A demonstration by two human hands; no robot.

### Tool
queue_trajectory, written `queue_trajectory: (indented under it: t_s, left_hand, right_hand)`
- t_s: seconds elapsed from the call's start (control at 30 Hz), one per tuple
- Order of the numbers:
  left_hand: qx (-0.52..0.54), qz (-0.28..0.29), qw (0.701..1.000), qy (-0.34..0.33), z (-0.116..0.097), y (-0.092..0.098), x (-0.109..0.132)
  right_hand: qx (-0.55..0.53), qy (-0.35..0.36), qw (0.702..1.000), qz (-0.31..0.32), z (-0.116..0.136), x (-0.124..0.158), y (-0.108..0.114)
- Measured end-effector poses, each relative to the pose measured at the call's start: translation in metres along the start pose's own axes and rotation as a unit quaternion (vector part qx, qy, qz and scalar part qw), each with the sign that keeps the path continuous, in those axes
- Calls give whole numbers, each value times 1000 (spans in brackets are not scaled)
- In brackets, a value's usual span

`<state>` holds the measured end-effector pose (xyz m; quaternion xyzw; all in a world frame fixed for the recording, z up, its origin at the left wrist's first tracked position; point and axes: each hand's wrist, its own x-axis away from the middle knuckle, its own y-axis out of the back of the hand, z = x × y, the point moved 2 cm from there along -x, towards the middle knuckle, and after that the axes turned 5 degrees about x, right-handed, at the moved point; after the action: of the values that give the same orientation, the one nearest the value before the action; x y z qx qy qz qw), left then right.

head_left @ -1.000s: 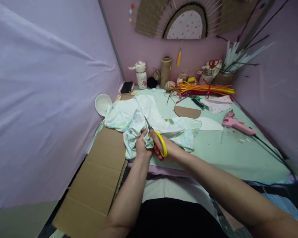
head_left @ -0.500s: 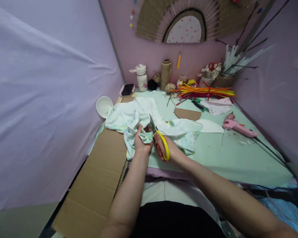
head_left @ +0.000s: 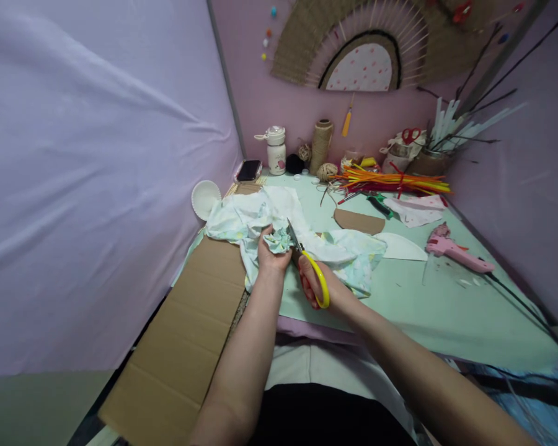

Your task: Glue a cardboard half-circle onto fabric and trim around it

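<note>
left hand: grip clamped on cloth bunch above near edge of bench, more cloth spread behind. right hand: grip clamped on scissors, blades close beside bunch; whether they touch, hard to tell.

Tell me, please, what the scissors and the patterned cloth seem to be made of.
Scissors: slim grey blades, probably metal; bright yellow handle, likely smooth plastic. Patterned cloth: thin, matte fabric, judging by its soft creases; exact fibre unclear.
</note>
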<state>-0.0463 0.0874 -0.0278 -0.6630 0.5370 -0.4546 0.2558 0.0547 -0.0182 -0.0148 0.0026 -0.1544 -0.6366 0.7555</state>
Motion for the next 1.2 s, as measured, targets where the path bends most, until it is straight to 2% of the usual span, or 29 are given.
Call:
queue_trajectory:
  t_s: [0.13,0.2,0.4,0.6,0.8,1.03,1.2]
  left_hand:
    - [34,10,996,86,5,-8,5]
    - [36,6,995,97,8,-9,8]
    - [50,-13,997,61,20,-5,26]
    - [44,-8,999,30,25,-6,38]
    - [32,-17,998,52,28,-3,44]
    - [19,-38,998,41,33,-4,54]
    - [22,-36,999,20,33,-2,53]
  right_hand:
    - [8,-9,1000,14,-1,5,3]
    - [9,-11,1000,22,0,11,5]
    - [19,-20,999,45,2,33,10]
    - [47,-40,995,81,4,43,12]
    - [37,-20,996,82,8,38,8]
    - [-12,-31,998,61,8,27,1]
    - [31,8,998,58,12,28,1]
